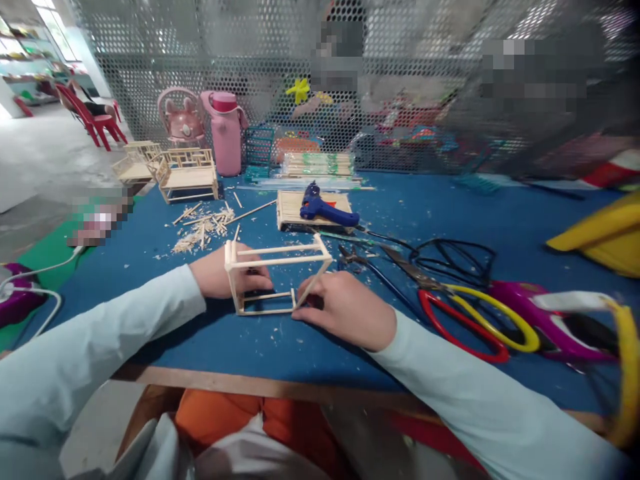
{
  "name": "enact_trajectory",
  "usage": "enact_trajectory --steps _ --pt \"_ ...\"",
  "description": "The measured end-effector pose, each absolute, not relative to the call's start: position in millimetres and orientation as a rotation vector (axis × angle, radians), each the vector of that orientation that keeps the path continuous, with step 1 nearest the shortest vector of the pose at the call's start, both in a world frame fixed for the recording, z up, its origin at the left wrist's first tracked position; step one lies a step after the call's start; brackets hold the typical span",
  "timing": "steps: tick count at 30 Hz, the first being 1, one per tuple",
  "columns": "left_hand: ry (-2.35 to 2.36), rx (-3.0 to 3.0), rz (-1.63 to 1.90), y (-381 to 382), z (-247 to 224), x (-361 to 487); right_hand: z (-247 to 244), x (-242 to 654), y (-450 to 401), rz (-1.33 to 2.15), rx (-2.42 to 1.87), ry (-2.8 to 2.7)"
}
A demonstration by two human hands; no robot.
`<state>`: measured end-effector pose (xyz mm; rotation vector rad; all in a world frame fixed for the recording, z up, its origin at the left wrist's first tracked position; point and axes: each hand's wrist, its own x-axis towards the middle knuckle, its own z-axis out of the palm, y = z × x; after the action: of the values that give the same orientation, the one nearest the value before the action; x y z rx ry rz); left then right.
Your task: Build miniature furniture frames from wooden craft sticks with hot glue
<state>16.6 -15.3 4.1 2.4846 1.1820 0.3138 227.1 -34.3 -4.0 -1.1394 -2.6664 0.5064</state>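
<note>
A small box-shaped frame of pale wooden sticks (277, 262) stands on the blue tabletop between my hands. My left hand (231, 272) is behind its left side, fingers curled and reaching toward the inside; what they grip is partly hidden by the sticks. My right hand (345, 305) pinches the frame's lower right corner between thumb and fingers. Beyond the frame lie a blue glue gun (327, 208) resting on a flat stick panel (287, 210), and a heap of stick offcuts (205, 227).
To the right lie pliers (383, 273), scissors with red and yellow handles (465, 317) and a purple device (545, 317). Two small stick-built pieces of furniture (187, 177), a pink bottle (227, 137) and bundled sticks (317, 165) stand at the back, before a perforated metal screen (260, 60).
</note>
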Motion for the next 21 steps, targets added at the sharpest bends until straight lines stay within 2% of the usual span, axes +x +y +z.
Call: enact_trajectory --steps 10,14,21 --pt "1.089 2.554 0.193 -26 2 29 -8 228 -38 0.499 -1.022 -2.609" --pt "1.109 2.476 0.266 -26 1 32 -7 229 -39 0.426 -1.054 -2.603" --pt "1.168 2.392 0.365 -27 -9 32 -2 229 -40 0.503 -1.079 -2.670"
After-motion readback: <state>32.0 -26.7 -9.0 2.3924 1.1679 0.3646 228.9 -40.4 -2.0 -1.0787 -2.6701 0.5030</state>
